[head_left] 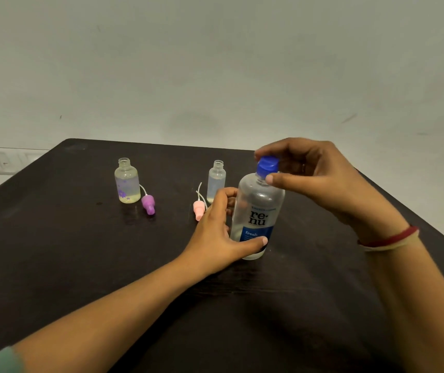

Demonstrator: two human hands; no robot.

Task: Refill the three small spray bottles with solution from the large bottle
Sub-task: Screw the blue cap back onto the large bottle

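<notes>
The large clear bottle point(257, 208) with a blue label stands upright at the middle of the dark table point(81, 251). My left hand point(215, 232) wraps around its lower body. My right hand point(309, 173) pinches its blue cap point(268, 165) from above. Two small clear spray bottles stand open behind it: one with purple flowers point(127, 181) at the left, one plain point(217, 180) just behind my left hand. A purple spray head point(148, 203) and a pink spray head point(199, 208) lie beside them with their tubes. I see no third small bottle.
A pale wall rises behind the table, with a switch plate point(8, 160) at the far left. The table's far edge runs close behind the small bottles, and its right edge slopes down past my right wrist.
</notes>
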